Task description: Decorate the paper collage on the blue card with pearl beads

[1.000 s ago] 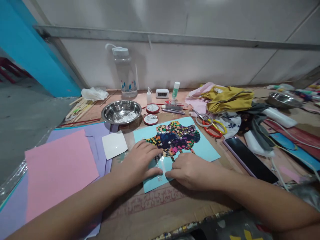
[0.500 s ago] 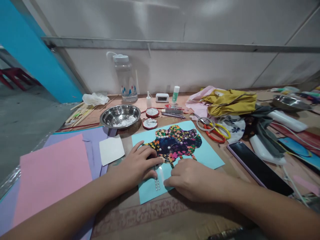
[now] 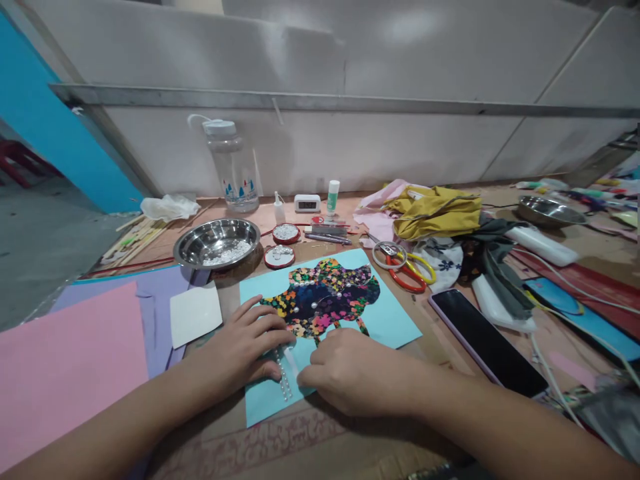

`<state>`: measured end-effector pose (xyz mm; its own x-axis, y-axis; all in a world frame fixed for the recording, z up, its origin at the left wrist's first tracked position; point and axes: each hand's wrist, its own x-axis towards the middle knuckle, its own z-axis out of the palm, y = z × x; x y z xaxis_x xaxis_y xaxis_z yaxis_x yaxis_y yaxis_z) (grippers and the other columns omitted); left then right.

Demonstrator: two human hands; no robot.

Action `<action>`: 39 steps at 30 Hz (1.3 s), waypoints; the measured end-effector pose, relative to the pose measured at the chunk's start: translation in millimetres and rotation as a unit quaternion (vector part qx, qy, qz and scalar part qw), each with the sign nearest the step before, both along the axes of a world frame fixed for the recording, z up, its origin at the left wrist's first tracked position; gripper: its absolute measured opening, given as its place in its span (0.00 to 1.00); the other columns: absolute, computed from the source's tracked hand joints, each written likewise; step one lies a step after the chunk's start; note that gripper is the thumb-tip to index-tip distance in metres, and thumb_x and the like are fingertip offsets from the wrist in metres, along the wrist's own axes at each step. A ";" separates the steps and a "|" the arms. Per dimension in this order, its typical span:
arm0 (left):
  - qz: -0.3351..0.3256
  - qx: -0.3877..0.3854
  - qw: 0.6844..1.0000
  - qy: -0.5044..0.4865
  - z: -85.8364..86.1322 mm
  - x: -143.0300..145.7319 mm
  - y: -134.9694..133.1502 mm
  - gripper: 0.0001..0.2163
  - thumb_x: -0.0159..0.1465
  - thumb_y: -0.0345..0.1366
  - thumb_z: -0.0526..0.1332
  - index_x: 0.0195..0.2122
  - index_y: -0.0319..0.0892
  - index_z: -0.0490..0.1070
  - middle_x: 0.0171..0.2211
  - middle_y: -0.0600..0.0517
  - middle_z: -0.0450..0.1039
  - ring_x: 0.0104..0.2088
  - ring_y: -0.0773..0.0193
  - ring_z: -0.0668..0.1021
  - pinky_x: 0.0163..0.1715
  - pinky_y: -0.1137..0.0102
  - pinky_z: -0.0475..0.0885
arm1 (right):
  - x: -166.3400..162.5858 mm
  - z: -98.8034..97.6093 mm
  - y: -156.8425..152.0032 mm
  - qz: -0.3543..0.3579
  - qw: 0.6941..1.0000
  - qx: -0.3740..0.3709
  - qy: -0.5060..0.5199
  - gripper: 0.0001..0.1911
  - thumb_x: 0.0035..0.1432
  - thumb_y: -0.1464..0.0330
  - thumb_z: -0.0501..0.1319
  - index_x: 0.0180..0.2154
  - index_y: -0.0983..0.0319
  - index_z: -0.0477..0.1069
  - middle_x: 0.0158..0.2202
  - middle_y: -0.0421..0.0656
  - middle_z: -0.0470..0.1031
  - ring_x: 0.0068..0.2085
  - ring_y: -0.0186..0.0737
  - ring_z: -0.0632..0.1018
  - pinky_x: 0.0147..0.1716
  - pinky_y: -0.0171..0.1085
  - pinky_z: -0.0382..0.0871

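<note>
A light blue sheet of paper (image 3: 397,320) lies in front of me, bearing a dark flower-patterned cutout (image 3: 335,293) with scalloped edges, short legs and a few pearl beads. My left hand (image 3: 247,343) rests on the paper's left side, fingers spread, over the upper end of a clear strip of small stick-on pearls (image 3: 285,385). Beside that strip, my right hand (image 3: 357,370) is closed, thumb and forefinger together at the paper's lower middle. Whatever is between those fingertips is hidden. A pale shiny band shows between the two hands.
Behind the paper stand a steel bowl (image 3: 215,243) of white beads, two small red-rimmed dishes, a glue stick (image 3: 333,197) and a water bottle (image 3: 233,167). Scissors (image 3: 407,273), a phone (image 3: 487,343) and bunched cloth lie right. Pink paper (image 3: 75,367) and a white card (image 3: 196,315) lie left.
The whole view has shifted, so everything sits further left and slightly lower. Both hands keep nearly the same places on the paper; more of the pearl strip shows beside my left thumb.
</note>
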<state>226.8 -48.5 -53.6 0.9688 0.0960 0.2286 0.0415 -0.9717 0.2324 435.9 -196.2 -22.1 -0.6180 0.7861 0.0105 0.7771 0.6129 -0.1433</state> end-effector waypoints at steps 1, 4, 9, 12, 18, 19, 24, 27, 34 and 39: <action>0.000 -0.015 1.000 0.001 0.7 0.0 0.3 0.23 0.63 0.56 0.58 0.54 0.50 0.70 0.44 0.50 0.75 0.48 0.54 0.73 0.59 0.53 0.56 | 0.1 -0.3 0.3 -0.001 1.000 0.001 -0.001 0.04 0.62 0.70 0.59 0.34 0.61 0.72 0.26 0.39 0.76 0.27 0.36 0.71 0.25 0.39 0.46; 0.001 -0.075 0.997 0.022 5.2 0.5 -0.6 0.20 0.63 0.53 0.61 0.51 0.49 0.72 0.40 0.50 0.74 0.43 0.55 0.73 0.51 0.58 0.63 | 0.1 -2.0 1.2 -0.002 1.000 0.005 -0.003 0.04 0.62 0.69 0.59 0.35 0.61 0.71 0.26 0.39 0.76 0.26 0.36 0.71 0.24 0.39 0.47; 0.041 -0.195 0.979 0.036 17.4 2.9 -7.2 0.05 0.66 0.40 0.64 0.36 0.45 0.73 0.36 0.53 0.75 0.41 0.60 0.73 0.44 0.64 0.65 | -3.2 1.9 -3.1 0.001 1.000 -0.010 0.026 0.04 0.60 0.71 0.59 0.35 0.61 0.73 0.26 0.40 0.77 0.26 0.36 0.72 0.26 0.37 0.53; 0.069 -0.242 0.968 0.006 19.9 5.0 -9.7 0.02 0.65 0.34 0.63 0.34 0.44 0.72 0.35 0.54 0.77 0.39 0.63 0.75 0.45 0.65 0.65 | -5.2 19.5 -3.3 -0.032 0.991 -0.021 0.132 0.11 0.61 0.73 0.57 0.42 0.60 0.75 0.31 0.41 0.80 0.31 0.36 0.76 0.31 0.35 0.60; 0.072 -0.252 0.965 -0.015 16.5 9.2 -5.8 0.02 0.62 0.32 0.63 0.35 0.43 0.74 0.36 0.52 0.79 0.38 0.61 0.78 0.43 0.66 0.67 | -7.6 56.0 79.3 -0.136 0.981 0.044 0.130 0.11 0.64 0.69 0.58 0.46 0.61 0.75 0.43 0.46 0.77 0.40 0.39 0.76 0.38 0.35 0.64; 0.070 -0.252 0.965 -0.014 16.4 10.0 -4.9 0.02 0.62 0.32 0.63 0.35 0.43 0.75 0.35 0.53 0.80 0.38 0.61 0.78 0.43 0.66 0.67 | -10.9 55.5 102.7 -0.139 0.982 0.065 0.109 0.12 0.64 0.69 0.59 0.48 0.61 0.74 0.48 0.47 0.75 0.43 0.40 0.75 0.39 0.36 0.64; 0.069 -0.240 0.968 -0.005 15.2 12.2 1.0 0.04 0.62 0.34 0.64 0.37 0.42 0.76 0.37 0.52 0.81 0.39 0.60 0.80 0.45 0.64 0.67 | -36.9 30.0 194.7 -0.123 0.987 0.104 -0.017 0.11 0.64 0.67 0.59 0.46 0.64 0.73 0.48 0.48 0.72 0.41 0.39 0.74 0.33 0.34 0.59; 0.058 -0.235 0.970 0.009 11.9 11.9 2.5 0.05 0.63 0.36 0.64 0.38 0.43 0.76 0.38 0.53 0.81 0.41 0.59 0.80 0.46 0.64 0.67 | -45.4 14.5 213.8 -0.108 0.986 0.112 -0.051 0.10 0.67 0.70 0.55 0.40 0.65 0.75 0.40 0.48 0.73 0.38 0.39 0.73 0.31 0.35 0.55; 0.123 -0.112 0.985 -0.046 53.9 -0.2 18.0 0.16 0.68 0.45 0.60 0.52 0.43 0.73 0.49 0.46 0.76 0.50 0.53 0.75 0.49 0.59 0.69 | -36.9 10.7 212.5 -0.124 0.983 0.120 -0.063 0.11 0.66 0.72 0.53 0.41 0.67 0.74 0.40 0.50 0.72 0.35 0.38 0.72 0.30 0.35 0.55; 0.443 -0.015 0.894 0.069 103.5 -43.8 124.8 0.14 0.71 0.44 0.53 0.42 0.47 0.78 0.41 0.50 0.80 0.41 0.57 0.78 0.39 0.65 0.69 | -17.0 21.5 172.2 -0.142 0.977 0.153 0.045 0.16 0.66 0.71 0.53 0.53 0.62 0.71 0.50 0.51 0.73 0.42 0.42 0.76 0.35 0.36 0.66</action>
<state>183.0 76.4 49.9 0.5283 0.8434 0.0980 0.8216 -0.5370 0.1913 418.9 -24.0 -0.6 -0.3609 0.8773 0.3165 0.9148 0.3990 -0.0630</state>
